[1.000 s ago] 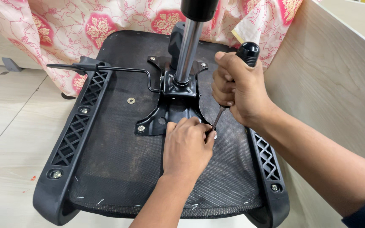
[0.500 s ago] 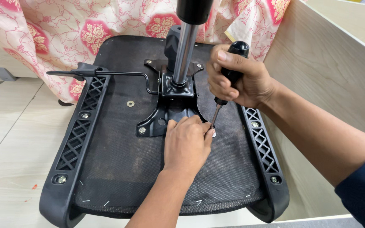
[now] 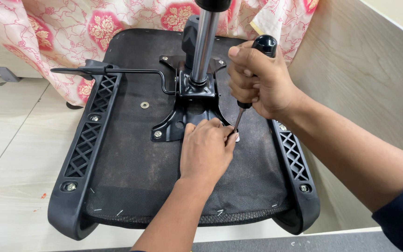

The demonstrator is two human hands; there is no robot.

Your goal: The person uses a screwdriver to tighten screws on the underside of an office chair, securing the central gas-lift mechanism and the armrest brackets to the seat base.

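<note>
The floor (image 3: 10, 154) is made of big pale tiles that look a bit like light wood, with thin lines between them. Soft, even light falls on it, and it shines a little. A few tiny red specks (image 3: 43, 196) lie on the tiles near the bottom left. At the top hangs a cloth (image 3: 71, 32) in pink and cream, with big red flowers on it. It drops down to the floor. A small grey metal bracket (image 3: 8, 74) sits on the floor at the left, beside the cloth. On the right stands a tall, pale wooden board (image 3: 364, 84) with a white edge. A grey strip (image 3: 313, 240) runs along the bottom.
</note>
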